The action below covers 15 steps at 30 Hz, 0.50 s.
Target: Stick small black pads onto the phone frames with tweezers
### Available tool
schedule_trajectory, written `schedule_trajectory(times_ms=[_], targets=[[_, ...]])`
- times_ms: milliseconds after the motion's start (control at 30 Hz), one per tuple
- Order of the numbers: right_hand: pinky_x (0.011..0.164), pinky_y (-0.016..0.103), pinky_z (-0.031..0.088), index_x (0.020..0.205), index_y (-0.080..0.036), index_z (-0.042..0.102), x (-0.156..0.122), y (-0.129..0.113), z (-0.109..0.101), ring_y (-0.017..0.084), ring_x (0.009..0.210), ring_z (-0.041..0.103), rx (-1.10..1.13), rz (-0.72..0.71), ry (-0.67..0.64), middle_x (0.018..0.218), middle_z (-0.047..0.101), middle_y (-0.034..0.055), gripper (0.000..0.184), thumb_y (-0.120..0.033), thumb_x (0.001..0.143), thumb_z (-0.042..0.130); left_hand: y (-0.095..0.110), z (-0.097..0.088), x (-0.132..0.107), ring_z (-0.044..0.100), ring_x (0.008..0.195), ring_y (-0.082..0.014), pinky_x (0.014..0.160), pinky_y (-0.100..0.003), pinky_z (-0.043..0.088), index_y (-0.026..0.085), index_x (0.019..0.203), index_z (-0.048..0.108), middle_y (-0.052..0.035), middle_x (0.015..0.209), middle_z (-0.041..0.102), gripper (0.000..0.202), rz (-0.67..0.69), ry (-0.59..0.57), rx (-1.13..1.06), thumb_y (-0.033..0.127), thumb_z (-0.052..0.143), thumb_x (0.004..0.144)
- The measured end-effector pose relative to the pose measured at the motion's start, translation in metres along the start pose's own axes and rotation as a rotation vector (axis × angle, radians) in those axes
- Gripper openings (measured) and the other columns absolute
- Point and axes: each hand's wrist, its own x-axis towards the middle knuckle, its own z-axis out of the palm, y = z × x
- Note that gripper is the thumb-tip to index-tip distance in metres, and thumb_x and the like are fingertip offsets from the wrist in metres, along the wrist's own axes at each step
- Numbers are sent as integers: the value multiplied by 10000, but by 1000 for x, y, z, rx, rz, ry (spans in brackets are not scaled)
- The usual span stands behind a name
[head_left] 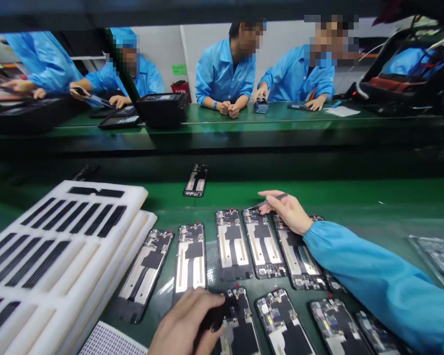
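Several opened phone frames [232, 244] lie in two rows on the green bench [355, 202]. My right hand [286, 211], in a blue sleeve, reaches over the far row and pinches a thin dark tool [272, 200] whose tip rests on the top of one frame [261, 241]. My left hand [185, 325] is at the near edge, fingers curled round a small black part [216, 318] above a near-row frame [239, 323].
White foam trays [59, 246] with several black strips are stacked at the left. One lone frame [196, 180] lies farther back. Across the conveyor, several people in blue coats sit at a green table with a black box [163, 109].
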Motion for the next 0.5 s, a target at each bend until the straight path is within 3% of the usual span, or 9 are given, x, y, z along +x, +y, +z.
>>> schedule_trajectory(times_ms=[200,300,400,500], targets=[[782,359,632,994,-149,749,-4,-10,7,234,811,777,-26,25,-80,1026,783,141,499,-625,862,678,-10,13,21,691,970,-178,878,-305,600,246,1355,558,-53,1144,698,584,152,160,351,32,439,825],[803,376,638,1097,-137,724,-4,-9,8,247,805,784,-28,36,-94,836,790,104,536,-621,876,664,-13,18,31,671,958,-204,861,-340,601,206,1378,566,-74,1161,698,645,236,182,472,12,410,782],[793,378,645,1104,-133,720,-2,-5,8,250,798,785,-35,27,-89,768,781,93,535,-618,890,647,-9,20,46,658,876,-188,764,-310,606,183,1274,640,-63,1109,722,512,335,164,529,19,395,855],[771,357,653,934,-140,751,-1,-4,7,220,756,781,-42,7,-79,1041,778,147,482,-609,890,649,-4,23,62,647,836,-179,691,-292,601,179,1201,678,-45,1062,742,390,403,170,524,68,403,947]])
